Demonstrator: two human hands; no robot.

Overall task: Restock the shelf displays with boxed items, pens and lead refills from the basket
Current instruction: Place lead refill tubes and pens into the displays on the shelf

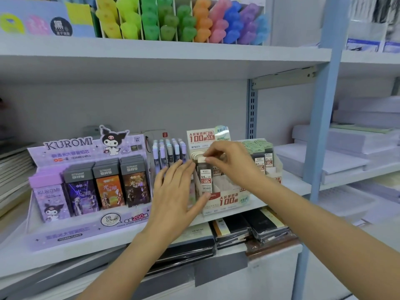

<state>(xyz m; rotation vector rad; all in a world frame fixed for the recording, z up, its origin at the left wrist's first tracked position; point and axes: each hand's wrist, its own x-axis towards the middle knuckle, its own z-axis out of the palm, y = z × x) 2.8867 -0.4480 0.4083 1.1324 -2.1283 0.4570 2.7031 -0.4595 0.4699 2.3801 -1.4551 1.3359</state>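
A white cardboard display box [227,201] of 0.5 2B lead refills stands on the middle shelf. In its front left slot a clear lead refill tube [205,177] with a cream cap stands upright. My right hand [232,163] pinches that tube's cap from above. Just left of it, my left hand [179,191] lies flat with fingers spread, its thumb touching the box's front left corner. To the left sits a purple Kuromi display [86,187] of boxed leads. The basket is out of view.
Blue and white pens [168,154] stand between the two displays. Green-capped refills [259,154] fill a box at the right. Coloured highlighters [184,20] line the upper shelf. Dark notebooks [249,230] lie on the shelf below. A blue shelf post [320,126] rises right.
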